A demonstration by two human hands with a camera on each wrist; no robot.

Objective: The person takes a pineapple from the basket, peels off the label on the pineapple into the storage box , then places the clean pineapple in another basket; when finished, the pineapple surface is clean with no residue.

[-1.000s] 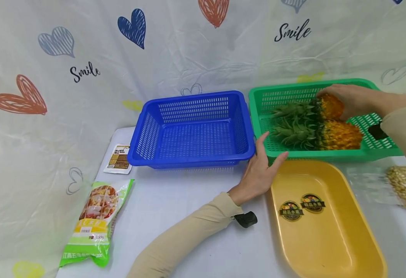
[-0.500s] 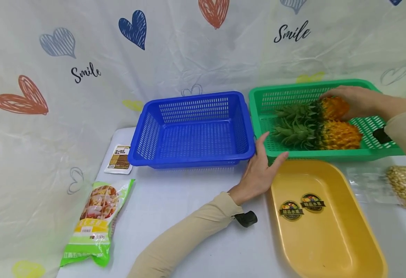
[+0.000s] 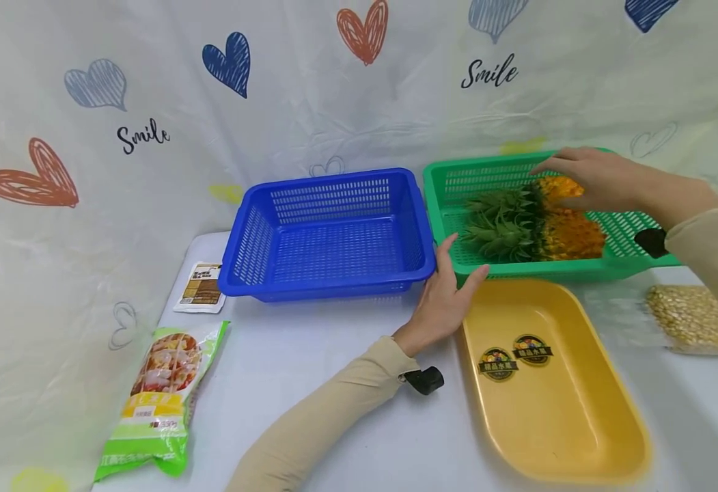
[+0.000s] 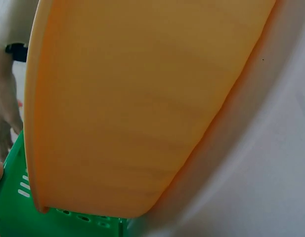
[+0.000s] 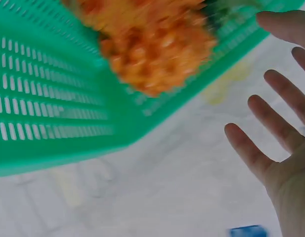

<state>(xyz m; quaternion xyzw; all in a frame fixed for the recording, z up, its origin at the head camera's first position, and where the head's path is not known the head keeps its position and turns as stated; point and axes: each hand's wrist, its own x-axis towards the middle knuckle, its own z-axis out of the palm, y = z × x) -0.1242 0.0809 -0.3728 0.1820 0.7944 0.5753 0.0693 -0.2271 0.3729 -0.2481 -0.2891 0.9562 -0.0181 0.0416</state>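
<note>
Two pineapples lie side by side in the green basket [image 3: 632, 263], their leafy crowns pointing left. My right hand [image 3: 611, 181] is over the far pineapple [image 3: 558, 188] in the head view, hiding part of it; the near pineapple [image 3: 574, 236] shows more fully. In the right wrist view the fingers [image 5: 278, 113] are spread apart with nothing between them, beside the basket's rim. My left hand [image 3: 435, 307] rests at the green basket's near left corner, fingers extended. Its index finger reaches between that basket and the blue basket [image 3: 334, 280], while its thumb lies along the green rim.
A yellow tray [image 3: 549, 410] with two stickers sits in front of the green basket. Right of it lies a clear bag of pale kernels [image 3: 697, 318]. At left are a green food bag [image 3: 158, 396] and a small white-and-brown packet [image 3: 201, 290]. A printed sheet hangs behind.
My right hand has loosened from the far pineapple and its fingers have spread. The left hand keeps its place at the corner. The head view has shifted slightly.
</note>
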